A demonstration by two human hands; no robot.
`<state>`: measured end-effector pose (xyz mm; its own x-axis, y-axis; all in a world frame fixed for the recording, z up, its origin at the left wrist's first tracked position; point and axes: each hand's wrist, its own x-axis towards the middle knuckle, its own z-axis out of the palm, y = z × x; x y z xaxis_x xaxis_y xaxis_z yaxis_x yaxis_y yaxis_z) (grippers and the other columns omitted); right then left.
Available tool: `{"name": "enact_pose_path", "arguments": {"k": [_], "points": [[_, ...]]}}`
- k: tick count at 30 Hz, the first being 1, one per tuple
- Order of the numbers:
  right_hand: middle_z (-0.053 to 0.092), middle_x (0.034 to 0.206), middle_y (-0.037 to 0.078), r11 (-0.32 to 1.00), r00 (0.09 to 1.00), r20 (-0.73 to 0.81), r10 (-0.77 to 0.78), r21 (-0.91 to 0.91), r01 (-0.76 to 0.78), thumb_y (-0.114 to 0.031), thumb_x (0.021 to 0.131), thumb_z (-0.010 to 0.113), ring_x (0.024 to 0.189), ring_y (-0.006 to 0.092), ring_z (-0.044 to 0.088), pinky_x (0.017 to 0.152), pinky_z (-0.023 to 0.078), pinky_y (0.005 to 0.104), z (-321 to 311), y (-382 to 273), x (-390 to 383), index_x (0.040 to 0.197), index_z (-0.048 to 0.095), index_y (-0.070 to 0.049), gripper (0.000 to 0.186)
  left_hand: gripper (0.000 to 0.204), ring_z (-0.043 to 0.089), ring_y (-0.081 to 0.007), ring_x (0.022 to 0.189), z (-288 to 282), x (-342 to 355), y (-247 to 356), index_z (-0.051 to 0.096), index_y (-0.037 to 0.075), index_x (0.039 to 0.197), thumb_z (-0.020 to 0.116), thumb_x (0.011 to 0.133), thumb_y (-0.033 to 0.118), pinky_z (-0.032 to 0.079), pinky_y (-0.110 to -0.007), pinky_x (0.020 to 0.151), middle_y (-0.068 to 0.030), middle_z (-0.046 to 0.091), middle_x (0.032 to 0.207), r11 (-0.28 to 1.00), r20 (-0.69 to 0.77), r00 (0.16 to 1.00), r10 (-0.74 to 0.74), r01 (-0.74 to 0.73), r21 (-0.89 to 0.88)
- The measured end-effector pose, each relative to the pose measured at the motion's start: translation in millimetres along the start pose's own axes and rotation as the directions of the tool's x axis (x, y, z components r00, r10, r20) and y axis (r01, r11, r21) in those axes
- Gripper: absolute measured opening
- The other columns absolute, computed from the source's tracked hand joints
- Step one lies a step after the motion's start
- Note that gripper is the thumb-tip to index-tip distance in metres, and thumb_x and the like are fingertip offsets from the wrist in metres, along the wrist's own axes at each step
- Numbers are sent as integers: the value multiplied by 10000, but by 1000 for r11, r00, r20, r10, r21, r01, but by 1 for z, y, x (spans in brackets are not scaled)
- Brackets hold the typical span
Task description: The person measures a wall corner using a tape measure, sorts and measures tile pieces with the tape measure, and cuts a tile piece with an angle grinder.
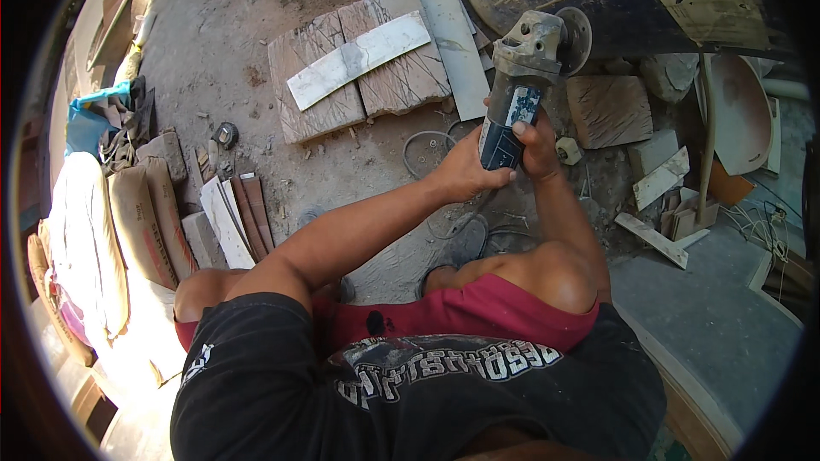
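An angle grinder (515,111) with a dusty metal head and dark blue body is raised in front of me, its round disc (577,41) facing right. My left hand (470,169) grips the rear of its body from the left, thumb across the bottom. Closed around the right side is my right hand (540,150), thumb laid on the casing. Ahead and to the left, a white marble strip (359,60) lies aslant over two brownish stone slabs (312,111), apart from the grinder. The fingers behind the tool are partly hidden.
Long pale tile pieces (457,51) lie beside the slabs. A cable (410,154) loops on the dusty ground near my feet. To the right are a stone block (608,111), tile offcuts (651,239) and a leaning basin (741,115). Sacks (141,222) and tile strips (226,222) stand left.
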<state>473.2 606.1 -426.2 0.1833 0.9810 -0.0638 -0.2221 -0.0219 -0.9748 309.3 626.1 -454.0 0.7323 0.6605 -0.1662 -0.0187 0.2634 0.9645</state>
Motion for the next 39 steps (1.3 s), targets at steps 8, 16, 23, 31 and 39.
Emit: {"name": "enact_pose_path", "arguments": {"k": [8,16,23,31,39], "points": [[689,1044,118,939,970,-125,208,302,-162,-325,875,777,951,216,703,876,593,367,6,-12,11,1258,596,-6,530,786,662,-447,1075,4,-9,24,480,-54,1283,872,710,316,528,-502,924,-291,650,1127,911,-190,980,62,22,411],[625,1250,161,989,944,-304,126,-34,-143,-384,866,849,1142,247,640,981,529,379,17,-5,7,1386,469,41,772,718,708,-445,954,13,-11,17,475,-60,1181,861,711,322,556,-481,871,-296,680,1029,864,-321,941,-109,250,437],[575,1302,265,877,797,-563,-220,-471,-90,-484,873,828,1228,354,584,1044,463,431,26,17,17,1428,341,91,936,686,666,-489,1006,30,-11,4,472,-56,1181,851,737,305,528,-533,879,-316,659,1058,849,-414,910,-29,241,469],[534,1342,373,695,796,-569,-207,-658,-290,-668,880,728,1269,440,565,1068,439,477,7,3,28,1366,379,141,1006,667,641,-479,1078,42,-1,2,462,-22,1205,841,737,264,521,-520,926,-271,639,1136,870,-419,908,2,205,448],[577,1294,327,712,870,-436,-228,-685,-157,-586,843,809,1228,439,593,1043,471,486,26,7,28,1388,375,91,971,729,670,-473,1014,41,-13,2,450,-25,1240,844,732,319,528,-509,893,-300,650,1090,946,-439,895,-79,206,250]]}}
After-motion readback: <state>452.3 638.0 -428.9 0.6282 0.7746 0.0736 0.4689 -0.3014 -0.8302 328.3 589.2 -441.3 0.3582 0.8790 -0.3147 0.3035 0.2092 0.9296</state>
